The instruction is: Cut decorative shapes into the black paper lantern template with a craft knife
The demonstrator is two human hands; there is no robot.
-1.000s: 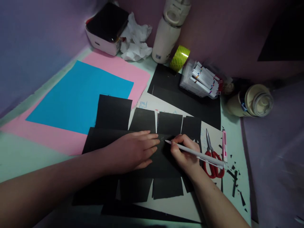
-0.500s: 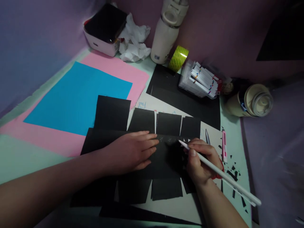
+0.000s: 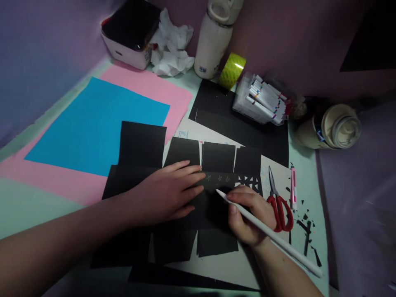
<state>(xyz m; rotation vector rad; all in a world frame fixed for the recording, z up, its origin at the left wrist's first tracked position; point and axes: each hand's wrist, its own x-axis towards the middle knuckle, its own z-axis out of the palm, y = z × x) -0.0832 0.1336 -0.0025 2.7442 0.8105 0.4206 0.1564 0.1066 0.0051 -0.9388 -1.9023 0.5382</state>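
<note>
One white pen (image 3: 278,239) is held by the closed fingers of the right hand (image 3: 250,218). Under this hand and the left hand (image 3: 173,194), which is opened flat, one black cut paper (image 3: 206,212) is laid. Beside the right hand one pair of scissors (image 3: 279,210) is seen; farther, one tape roll (image 3: 232,71) and one bottle (image 3: 213,45) are placed.

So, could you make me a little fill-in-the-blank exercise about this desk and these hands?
1. The right hand holds a white pen, while the left hand rests on paper coloured ____.
2. The blue sheet lies on top of a larger sheet coloured ____.
3. The scissors have ____ handles.
4. Between the bottle and the box of markers is a yellow-green roll of ____.

Missing words: black; pink; red; tape.
</note>
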